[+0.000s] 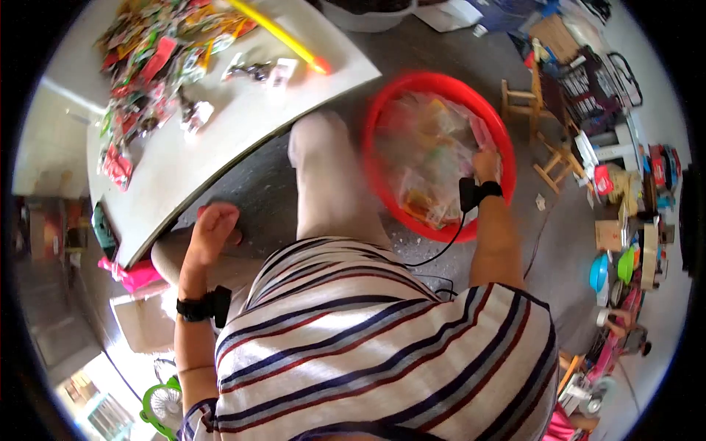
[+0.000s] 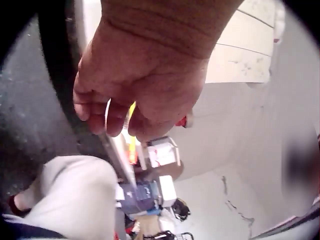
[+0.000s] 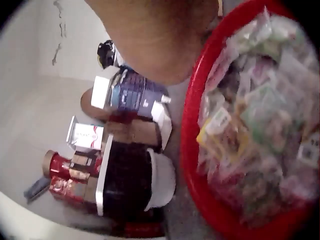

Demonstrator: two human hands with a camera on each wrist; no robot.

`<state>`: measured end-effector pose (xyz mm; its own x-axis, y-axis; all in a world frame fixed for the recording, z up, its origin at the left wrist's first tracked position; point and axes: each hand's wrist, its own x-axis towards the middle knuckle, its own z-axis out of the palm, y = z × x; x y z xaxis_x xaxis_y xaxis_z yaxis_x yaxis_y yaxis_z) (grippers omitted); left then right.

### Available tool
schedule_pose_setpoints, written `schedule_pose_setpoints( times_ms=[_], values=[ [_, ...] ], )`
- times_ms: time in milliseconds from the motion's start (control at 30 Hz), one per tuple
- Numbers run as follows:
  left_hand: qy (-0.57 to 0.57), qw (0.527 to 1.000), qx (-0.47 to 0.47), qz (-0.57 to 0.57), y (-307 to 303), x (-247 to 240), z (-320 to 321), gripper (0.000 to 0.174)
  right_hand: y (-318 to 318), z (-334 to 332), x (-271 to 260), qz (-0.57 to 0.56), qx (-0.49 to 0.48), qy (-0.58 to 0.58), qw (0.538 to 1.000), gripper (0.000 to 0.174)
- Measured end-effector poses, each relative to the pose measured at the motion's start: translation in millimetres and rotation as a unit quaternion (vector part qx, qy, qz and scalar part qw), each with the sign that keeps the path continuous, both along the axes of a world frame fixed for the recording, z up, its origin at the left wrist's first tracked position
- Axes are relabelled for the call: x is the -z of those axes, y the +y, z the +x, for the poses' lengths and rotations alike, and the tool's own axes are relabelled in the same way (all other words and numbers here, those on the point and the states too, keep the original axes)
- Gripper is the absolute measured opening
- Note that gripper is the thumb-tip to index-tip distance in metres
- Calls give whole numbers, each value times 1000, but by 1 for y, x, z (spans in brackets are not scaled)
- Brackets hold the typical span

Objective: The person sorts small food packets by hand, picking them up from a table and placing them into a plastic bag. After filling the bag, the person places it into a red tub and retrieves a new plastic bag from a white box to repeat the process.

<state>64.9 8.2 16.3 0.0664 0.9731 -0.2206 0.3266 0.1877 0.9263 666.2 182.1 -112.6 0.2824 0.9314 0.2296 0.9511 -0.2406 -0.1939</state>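
My right hand (image 1: 485, 166) is inside the right side of a red plastic basin (image 1: 503, 198), close to the rim. The basin holds a heap of small clear plastic packets (image 1: 441, 158), some with yellow or green contents. A pinkish packet edge (image 1: 479, 132) lies just beyond the hand; the fingers are blurred there, and I cannot tell whether they grip it. Only the heel of that hand shows in the right wrist view. My left hand (image 1: 216, 226) hangs beside the table edge with loosely bent fingers (image 2: 115, 120) and nothing in them.
A white table (image 1: 243, 121) stands at the left, bearing a pile of colourful small packets (image 1: 158, 66) and a yellow stick with an orange tip (image 1: 279, 33). Wooden stools (image 1: 555, 165) stand right of the basin. A white tub (image 3: 162, 180) is on the floor beyond it.
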Motion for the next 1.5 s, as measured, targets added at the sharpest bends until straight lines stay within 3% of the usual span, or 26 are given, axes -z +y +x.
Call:
schedule_pose_setpoints(
  times_ms=[67, 133, 167, 200, 233, 300, 400, 600, 933, 1100, 1200, 1267, 1333, 1400, 1467, 1500],
  values=[
    [-36, 999, -33, 7, 3, -47, 20, 13, 16, -42, 19, 45, -87, 81, 992, 18],
    [-23, 978, 24, 204, 5, -88, 34, 11, 24, -105, -10, -13, -121, 182, 976, 23],
    [-36, 957, 62, 280, 6, -110, 40, 12, 26, -139, -21, 4, -138, 238, 961, 20],
    [-45, 930, 103, 350, 7, -133, 43, 12, 31, -162, -31, -7, -207, 213, 955, 20],
    [-57, 903, 175, 387, 6, -153, 41, 16, 33, -187, -31, 3, -209, 303, 930, 21],
    [-179, 840, 212, 467, -4, -176, 52, 14, 44, -223, -32, 27, -272, 279, 920, 23],
    [-291, 786, 284, 466, -21, -189, 66, 14, 49, -265, -48, 44, -313, 303, 899, 22],
    [-378, 744, 335, 438, -38, -192, 68, 13, 26, -321, -89, 77, -366, 294, 880, 20],
    [-403, 728, 357, 425, -45, -196, 70, 14, 0, -361, -110, 87, -420, 301, 852, 15],
    [-378, 757, 338, 412, -43, -190, 60, 15, -8, -386, -109, 104, -468, 296, 826, 14],
    [-311, 832, 250, 385, -41, -171, 35, 16, -7, -402, -102, 95, -501, 289, 810, 13],
    [-275, 893, 123, 334, -46, -141, 7, 20, -12, -413, -101, 94, -520, 261, 808, 13],
    [-202, 963, 3, 180, -64, -107, -31, 25, -15, -421, -98, 77, -514, 288, 804, 13],
    [-213, 957, -177, 87, -84, -63, -60, 24, -9, -420, -84, 89, -523, 294, 795, 15],
    [-156, 894, -403, 117, -108, -35, -78, 22, -7, -420, -80, 74, -518, 303, 797, 16],
    [-143, 871, -454, 123, -121, -21, -93, 20, -7, -420, -81, 61, -511, 308, 800, 16]
  ],
)
